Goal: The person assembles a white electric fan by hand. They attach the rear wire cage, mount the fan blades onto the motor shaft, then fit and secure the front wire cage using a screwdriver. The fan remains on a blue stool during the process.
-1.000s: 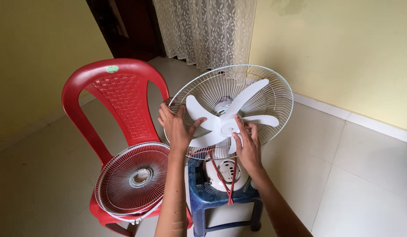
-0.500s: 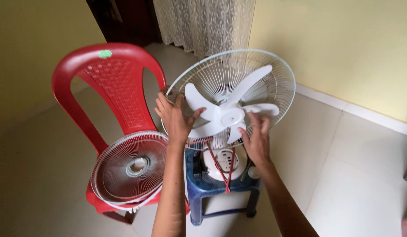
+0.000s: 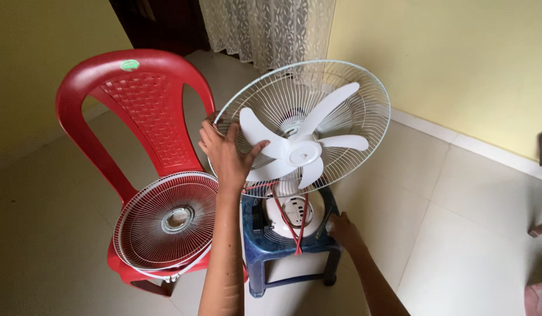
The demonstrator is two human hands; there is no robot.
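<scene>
The left hand [image 3: 224, 153] lies spread flat on a white fan blade [image 3: 303, 153] of the fan on the blue stool [image 3: 265, 248]. The right hand [image 3: 343, 229] grips the stool's edge beside the fan base [image 3: 294, 213].

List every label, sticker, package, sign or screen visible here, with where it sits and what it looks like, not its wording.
Sticker: on the top rail of the red plastic chair, a small green oval with a pale edge, its print too small to make out.
Control panel: on the white fan base on the blue stool, behind the red cord, roundish, pale with dark marks; whether it bears a label cannot be told.
No packages, signs or screens show.
</scene>
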